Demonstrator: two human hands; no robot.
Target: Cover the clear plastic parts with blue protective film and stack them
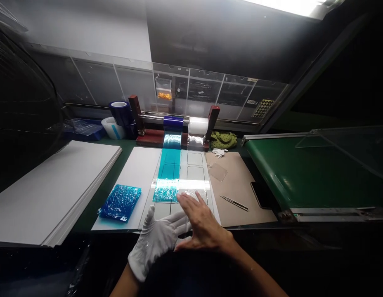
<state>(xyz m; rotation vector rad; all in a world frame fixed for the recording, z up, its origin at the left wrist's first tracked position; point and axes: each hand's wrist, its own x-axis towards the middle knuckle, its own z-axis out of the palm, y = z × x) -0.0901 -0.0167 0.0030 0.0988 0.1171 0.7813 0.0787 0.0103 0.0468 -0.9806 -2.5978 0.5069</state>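
My gloved left hand [159,236] is spread; my right hand [202,222] (grip unclear) partly hides it; glare crosses the teal film [171,163].

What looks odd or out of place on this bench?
Mainly the hands: the left hand wears a white glove while the right hand is bare, so they don't match. Also, the blue film stack looks crinkled and uneven at its edges. I see no obvious spill.

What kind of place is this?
It looks like a workbench in a factory or workshop. There's what seems to be a green conveyor belt, a blue film roll on a stand, and a white glove on the left hand.
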